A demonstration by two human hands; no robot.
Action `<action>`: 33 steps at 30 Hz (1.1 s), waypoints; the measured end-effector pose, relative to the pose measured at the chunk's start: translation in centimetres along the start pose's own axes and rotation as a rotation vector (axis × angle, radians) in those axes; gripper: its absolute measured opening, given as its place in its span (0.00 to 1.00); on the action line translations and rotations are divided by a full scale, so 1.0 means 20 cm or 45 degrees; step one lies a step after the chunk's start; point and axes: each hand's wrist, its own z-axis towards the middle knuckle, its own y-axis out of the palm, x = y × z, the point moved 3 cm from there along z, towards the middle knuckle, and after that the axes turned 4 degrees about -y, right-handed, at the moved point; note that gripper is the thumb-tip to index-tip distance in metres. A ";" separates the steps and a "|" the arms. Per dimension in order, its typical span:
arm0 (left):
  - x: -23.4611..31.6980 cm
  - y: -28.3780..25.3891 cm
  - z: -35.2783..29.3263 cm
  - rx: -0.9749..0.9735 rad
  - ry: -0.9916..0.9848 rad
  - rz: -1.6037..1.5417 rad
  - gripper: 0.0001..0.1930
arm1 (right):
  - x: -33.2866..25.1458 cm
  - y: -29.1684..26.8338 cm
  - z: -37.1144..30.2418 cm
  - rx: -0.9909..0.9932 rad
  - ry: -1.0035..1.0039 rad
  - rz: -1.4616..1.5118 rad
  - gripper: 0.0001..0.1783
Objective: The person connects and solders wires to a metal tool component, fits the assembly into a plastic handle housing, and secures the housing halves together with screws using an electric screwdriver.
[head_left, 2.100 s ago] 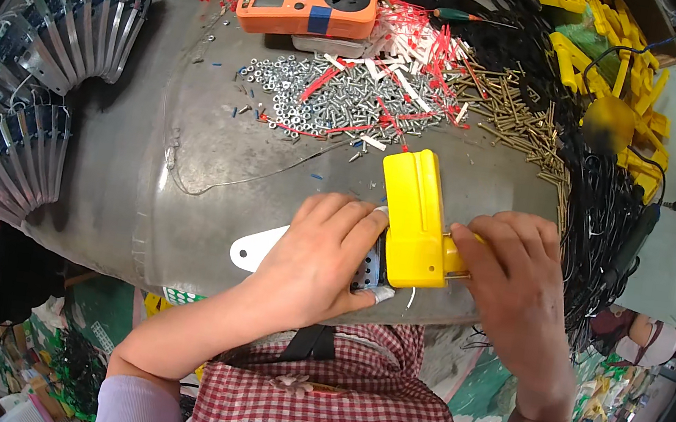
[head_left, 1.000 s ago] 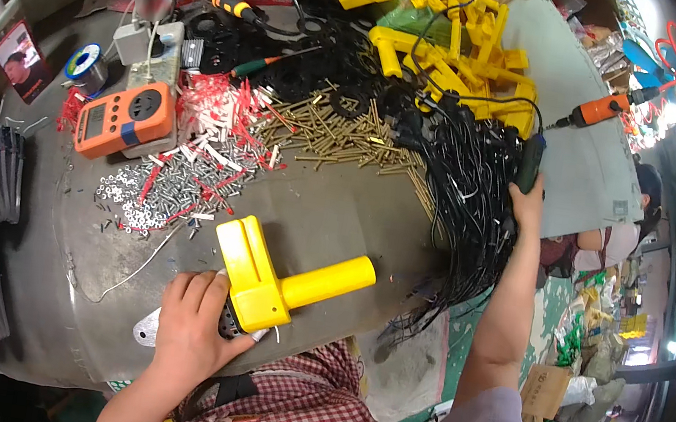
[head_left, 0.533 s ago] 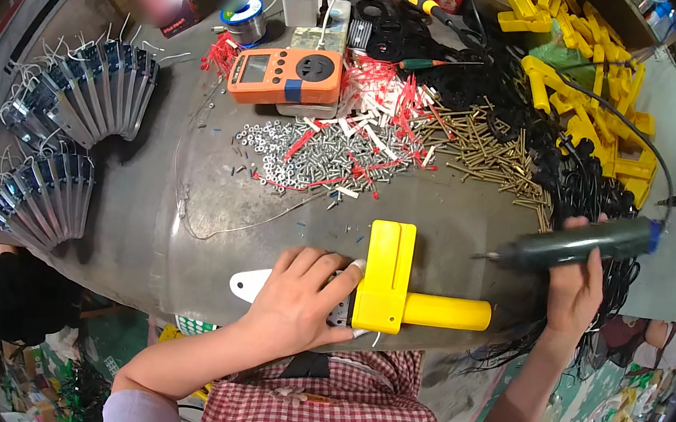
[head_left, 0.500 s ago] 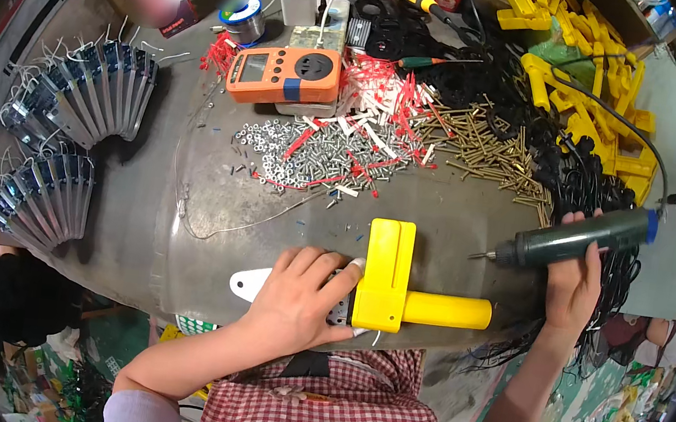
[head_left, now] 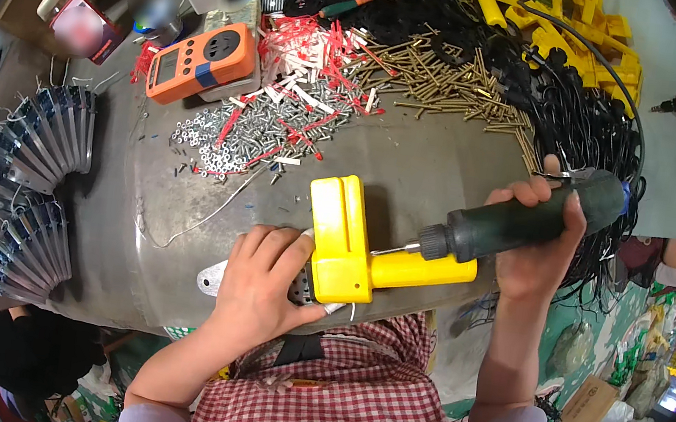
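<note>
My left hand (head_left: pixel 263 276) is closed over a flat metal plate (head_left: pixel 210 278) with a rounded, holed end, holding it on the bench. A yellow plastic housing (head_left: pixel 338 237) with a round handle (head_left: pixel 428 272) sits on the plate's right end, against my left fingertips. A short white wire pokes out below the housing. My right hand (head_left: pixel 541 238) is wrapped around a dark green electric screwdriver (head_left: pixel 515 224), tilted with its bit pointing left. The bit's tip appears beside the housing, above the handle; whether they touch I cannot tell.
Loose screws and nuts (head_left: pixel 254 136) lie beyond the housing, with brass screws (head_left: pixel 450 76) and black cables (head_left: pixel 575 127) to their right. An orange meter (head_left: pixel 202 63) stands behind. Fanned metal plates with wires (head_left: pixel 44 142) are at left, yellow housings (head_left: pixel 586 43) at far right.
The electric screwdriver has moved left and its bit has come close to the yellow housing. My left hand keeps its hold on the plate. The whole view has shifted and turned somewhat.
</note>
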 end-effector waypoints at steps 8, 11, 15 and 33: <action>-0.02 -0.02 -0.03 -0.076 -0.015 0.013 0.42 | 0.11 -0.04 0.01 -0.046 0.081 0.281 0.22; -0.02 -0.06 -0.01 -0.133 -0.020 -0.127 0.46 | 0.10 -0.10 -0.01 0.005 0.045 0.190 0.24; -0.30 -0.23 0.06 0.076 -0.246 -0.467 0.25 | 0.11 -0.12 -0.01 0.027 0.012 0.086 0.27; -0.65 -0.29 -0.05 0.217 -0.354 0.315 0.29 | 0.11 -0.07 0.01 0.006 -0.040 -0.070 0.27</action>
